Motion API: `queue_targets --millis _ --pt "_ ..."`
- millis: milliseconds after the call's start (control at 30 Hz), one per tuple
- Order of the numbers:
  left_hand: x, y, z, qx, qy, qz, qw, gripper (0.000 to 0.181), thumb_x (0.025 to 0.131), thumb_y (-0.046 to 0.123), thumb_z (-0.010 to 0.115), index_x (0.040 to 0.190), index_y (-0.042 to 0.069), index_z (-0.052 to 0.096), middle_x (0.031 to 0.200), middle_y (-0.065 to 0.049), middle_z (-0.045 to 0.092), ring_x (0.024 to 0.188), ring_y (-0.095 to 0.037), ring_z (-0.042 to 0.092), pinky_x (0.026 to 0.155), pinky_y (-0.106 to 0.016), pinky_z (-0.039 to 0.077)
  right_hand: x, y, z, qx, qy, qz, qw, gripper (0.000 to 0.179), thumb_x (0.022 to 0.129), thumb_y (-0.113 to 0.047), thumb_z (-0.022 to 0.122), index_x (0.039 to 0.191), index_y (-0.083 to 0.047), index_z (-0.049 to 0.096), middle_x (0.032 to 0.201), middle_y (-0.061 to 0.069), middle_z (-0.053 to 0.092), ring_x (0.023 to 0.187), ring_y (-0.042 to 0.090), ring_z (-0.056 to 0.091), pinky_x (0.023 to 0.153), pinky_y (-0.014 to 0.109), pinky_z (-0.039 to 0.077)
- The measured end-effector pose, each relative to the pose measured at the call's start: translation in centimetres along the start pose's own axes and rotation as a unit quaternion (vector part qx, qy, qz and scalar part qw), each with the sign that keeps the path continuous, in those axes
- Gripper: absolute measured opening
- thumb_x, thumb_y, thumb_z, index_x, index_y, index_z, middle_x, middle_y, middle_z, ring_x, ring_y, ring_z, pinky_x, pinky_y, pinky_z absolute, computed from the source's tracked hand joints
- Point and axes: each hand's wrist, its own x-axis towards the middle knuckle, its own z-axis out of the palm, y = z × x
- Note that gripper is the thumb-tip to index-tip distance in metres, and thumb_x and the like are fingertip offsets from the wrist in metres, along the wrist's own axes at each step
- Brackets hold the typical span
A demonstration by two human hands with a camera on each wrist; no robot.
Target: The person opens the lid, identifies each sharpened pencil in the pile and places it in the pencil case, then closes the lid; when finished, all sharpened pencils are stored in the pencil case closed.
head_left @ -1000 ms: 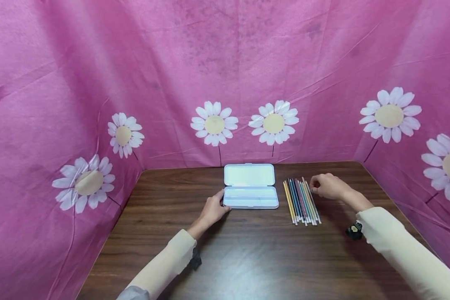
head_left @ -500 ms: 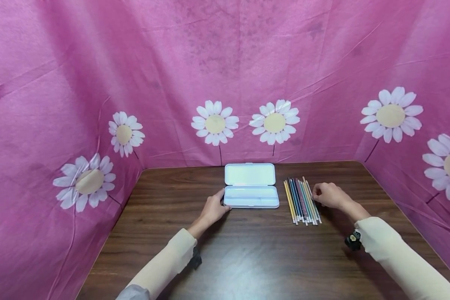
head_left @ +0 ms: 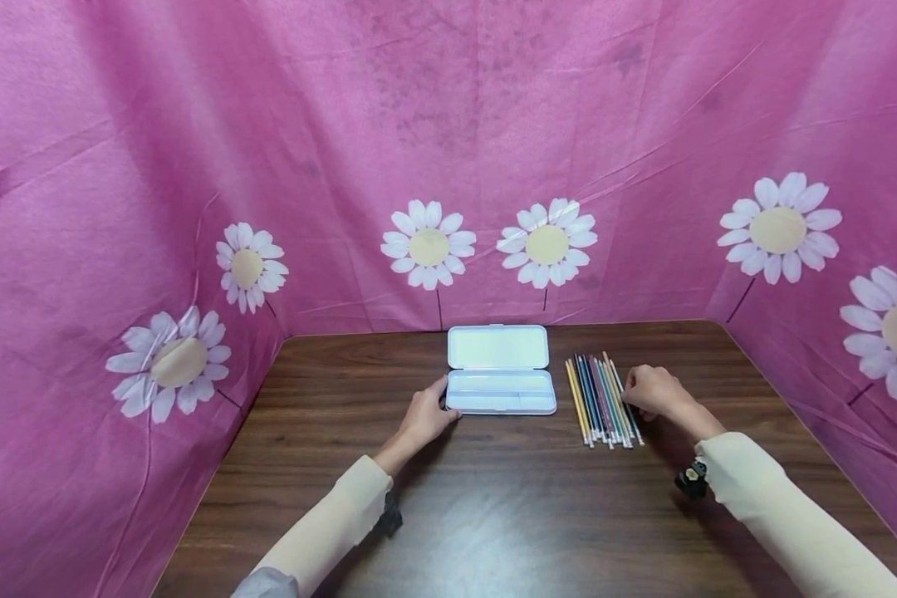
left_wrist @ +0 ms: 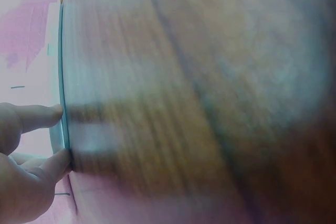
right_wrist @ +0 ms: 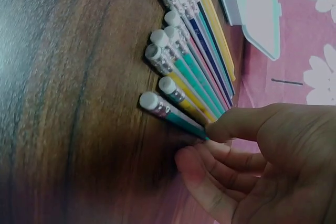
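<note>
A white pencil case [head_left: 499, 406] lies with its lid [head_left: 497, 347] folded back near the table's far edge, its divided inside bare. At its left front corner my left hand [head_left: 423, 419] grips it; the left wrist view has a thumb and fingers against the case's edge [left_wrist: 63, 72]. Several pencils [head_left: 598, 403] lie side by side to the right of the case, white erasers towards me. My right hand [head_left: 659, 392] is at their right side. Its thumb and forefinger pinch the outermost green pencil [right_wrist: 181, 124] near its far end, which the fingers hide.
The brown wooden table [head_left: 493, 515] is enclosed by a pink cloth [head_left: 478, 124] printed with white daisies. Dark straps with small devices sit on both wrists, below the cream sleeves [head_left: 755, 473].
My right hand has come down and slightly towards me onto the right side of the pencils. The outermost pencil has shifted a little to the right. My left hand stays at the case.
</note>
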Motion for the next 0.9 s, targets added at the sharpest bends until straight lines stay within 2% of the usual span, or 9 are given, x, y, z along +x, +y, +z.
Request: queue_targets --millis 167,267,633,900 --pt "-0.03 -0.01 -0.01 0.003 0.001 0.003 1.0 0.074 0.09 0.008 0.083 0.155 -0.007 0.049 0.148 -0.029 0.061 0.137 -0.039 0.061 0.116 -0.053 0.049 -0.12 -0.36 0.07 -0.002 -0.012 0.024 0.9996 0.026 0.085 -0.011 0.063 0.061 -0.014 0.051 0.054 -0.003 0.051 0.05 0.016 0.066 0.051 0.032 0.06" --pt "-0.05 -0.04 0.03 0.004 0.004 0.005 1.0 0.074 0.09 0.008 0.083 0.154 -0.006 0.05 0.147 -0.028 0.062 0.136 -0.04 0.062 0.115 -0.053 0.05 -0.23 -0.48 0.18 0.0 -0.016 0.034 0.9993 0.034 0.086 -0.012 0.065 0.057 -0.018 0.047 0.052 -0.004 0.048 0.05 0.015 0.065 0.052 0.032 0.061" --pt "0.05 -0.14 0.16 -0.002 0.005 0.006 1.0 0.075 0.089 0.009 0.083 0.154 -0.007 0.05 0.147 -0.028 0.061 0.135 -0.039 0.062 0.115 -0.052 0.05 -0.5 -0.47 0.07 0.003 -0.015 0.037 0.9992 0.031 0.092 -0.019 0.071 0.068 -0.011 0.053 0.058 -0.002 0.052 0.053 0.017 0.068 0.054 0.034 0.062" --pt "0.02 -0.15 0.11 -0.005 0.003 0.0 1.0 0.076 0.09 0.009 0.084 0.155 -0.006 0.049 0.148 -0.028 0.06 0.136 -0.037 0.062 0.115 -0.05 0.05 -0.82 -0.66 0.07 -0.027 0.013 0.019 0.9994 0.028 0.096 -0.024 0.071 0.082 -0.005 0.056 0.076 0.008 0.063 0.055 0.016 0.068 0.057 0.035 0.057"
